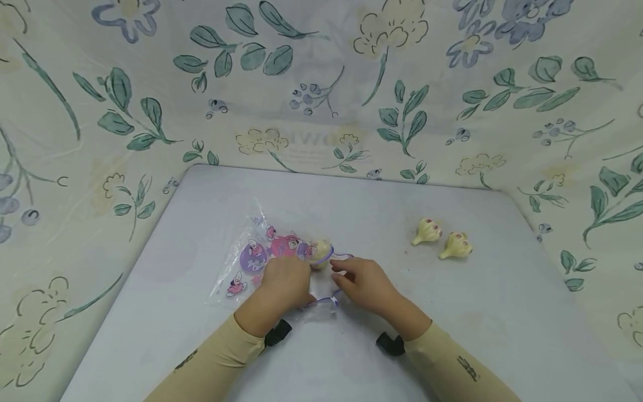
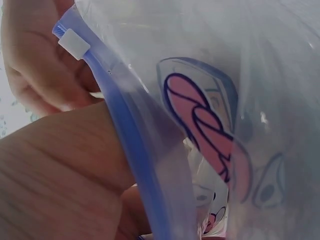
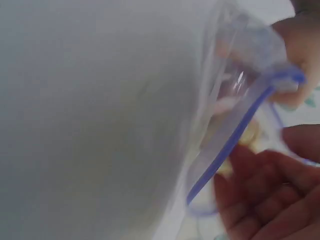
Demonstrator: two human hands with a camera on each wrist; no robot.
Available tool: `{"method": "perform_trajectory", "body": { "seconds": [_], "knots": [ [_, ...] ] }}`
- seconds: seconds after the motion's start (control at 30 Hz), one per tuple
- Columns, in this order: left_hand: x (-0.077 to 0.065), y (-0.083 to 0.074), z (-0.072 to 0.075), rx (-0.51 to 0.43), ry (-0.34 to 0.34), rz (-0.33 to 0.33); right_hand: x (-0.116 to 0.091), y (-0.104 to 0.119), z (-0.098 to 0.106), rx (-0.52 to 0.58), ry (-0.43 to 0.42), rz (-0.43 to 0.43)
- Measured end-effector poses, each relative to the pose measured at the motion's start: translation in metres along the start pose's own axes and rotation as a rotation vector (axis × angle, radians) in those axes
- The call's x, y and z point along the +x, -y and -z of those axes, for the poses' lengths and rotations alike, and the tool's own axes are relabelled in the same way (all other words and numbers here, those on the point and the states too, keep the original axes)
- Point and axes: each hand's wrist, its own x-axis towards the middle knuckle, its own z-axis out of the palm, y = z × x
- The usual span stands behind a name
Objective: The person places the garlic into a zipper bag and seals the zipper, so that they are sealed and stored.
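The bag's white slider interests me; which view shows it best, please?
The left wrist view: the white slider appears large and unobstructed near the end of the blue strip. The head view shows it tiny; right wrist blur leaves it uncertain.

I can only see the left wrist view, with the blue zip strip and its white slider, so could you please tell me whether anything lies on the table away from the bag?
Observer: Yes, the head view shows two pale yellow, garlic-shaped bulbs lying close together on the table, to the right of the bag.

Operator: Thank you. Could you also tell me whether anything shows at the bag's mouth?

Observer: In the head view a pale yellow object shows there, just beyond the gap between the left hand and the right hand; it is partly hidden, so I cannot tell its full shape.
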Motion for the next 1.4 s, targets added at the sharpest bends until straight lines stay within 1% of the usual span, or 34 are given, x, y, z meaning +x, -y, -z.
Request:
{"method": "perform_trajectory", "body": {
  "seconds": [0.1,0.17,0.23,0.37,0.5,0.57,0.63,0.7,0.73,0.8,0.83,0.9,0.97,1.0,1.07,1.1,1.17,1.3,1.4],
  "knots": [
    [0.001,-0.001,0.0,0.004,-0.001,-0.007,-0.008,-0.009,0.016,0.193,-0.057,-0.071],
    [0.002,-0.002,0.0,0.003,-0.004,-0.012,-0.012,-0.016,0.029,0.337,-0.117,-0.141],
    [0.002,-0.002,0.0,0.005,0.0,-0.012,-0.016,-0.025,0.044,0.481,-0.194,-0.22],
    [0.003,-0.002,0.0,-0.002,0.024,-0.009,-0.022,-0.042,0.076,0.74,-0.403,-0.346],
    [0.003,-0.001,-0.001,-0.017,0.022,-0.009,-0.03,-0.059,0.107,0.962,-0.678,-0.395],
    [0.003,-0.001,-0.001,-0.018,0.011,-0.012,-0.033,-0.069,0.123,1.053,-0.824,-0.404],
    [0.003,-0.001,-0.001,-0.019,0.003,-0.013,-0.035,-0.083,0.136,1.108,-0.95,-0.405],
    [0.004,-0.001,-0.001,-0.023,0.002,-0.012,-0.037,-0.099,0.146,1.124,-1.042,-0.437],
    [0.004,-0.001,-0.001,-0.026,0.002,-0.012,-0.037,-0.107,0.15,1.106,-1.064,-0.474],
    [0.003,-0.001,-0.001,-0.033,0.006,-0.013,-0.039,-0.123,0.153,1.089,-1.064,-0.546],
    [0.003,-0.001,-0.001,-0.036,0.009,-0.015,-0.04,-0.131,0.154,1.082,-1.041,-0.583],
    [0.003,-0.003,-0.001,-0.042,0.009,-0.019,-0.042,-0.143,0.152,1.094,-0.972,-0.637],
    [0.003,-0.002,-0.001,-0.047,0.009,-0.018,-0.041,-0.15,0.148,1.116,-0.889,-0.665],
    [0.003,-0.002,-0.002,-0.048,0.008,-0.017,-0.041,-0.153,0.146,1.106,-0.85,-0.688],
    [0.003,-0.002,-0.002,-0.049,0.003,-0.016,-0.039,-0.157,0.141,1.093,-0.802,-0.71],
    [0.002,-0.002,-0.002,-0.048,0.0,-0.016,-0.039,-0.157,0.138,1.069,-0.787,-0.727],
    [0.002,-0.002,-0.003,-0.043,-0.003,-0.018,-0.038,-0.157,0.134,1.022,-0.769,-0.762],
    [0.002,-0.003,-0.002,-0.028,-0.009,-0.02,-0.035,-0.156,0.13,0.946,-0.778,-0.817],
    [0.003,-0.003,-0.001,-0.018,-0.007,-0.017,-0.034,-0.156,0.129,0.919,-0.782,-0.847]
  ]
}}
